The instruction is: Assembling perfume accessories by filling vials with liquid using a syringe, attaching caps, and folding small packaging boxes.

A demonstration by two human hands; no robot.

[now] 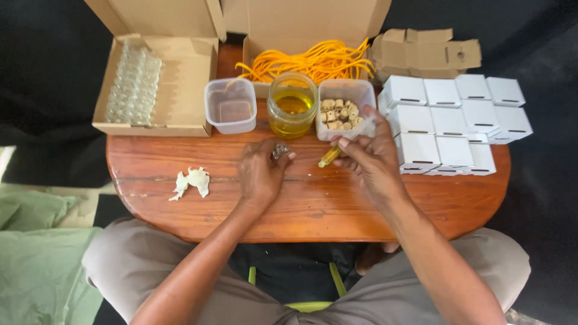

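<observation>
The glass jar (292, 106) of yellow liquid stands at the back middle of the oval wooden table (307, 204). Just in front of the jar, the left hand (260, 171) is curled, its fingertips pinching a small clear glass vial (280, 150). To the jar's front right, the right hand (368, 157) pinches a small dropper (330, 157) filled with yellow liquid, its tip aimed toward the vial; the two are near but apart.

Open wood lies in front of the jar, from the hands to the table's near edge, and to the jar's front left, where one crumpled white tissue (191, 180) rests alone.

Touching the jar's left is one empty plastic tub (230, 105); touching its right, one plastic tub (345, 108) of about a dozen small corks. Behind the jar, one open carton (313, 36) holds a tangle of orange cords (313, 60). Far left of the jar, a second open carton (159, 84) overhangs the table's edge, holding packed rows of glass vials (133, 84), too many to count. Right of the jar, about a dozen small white boxes (454, 117) crowd the table's right edge.
</observation>
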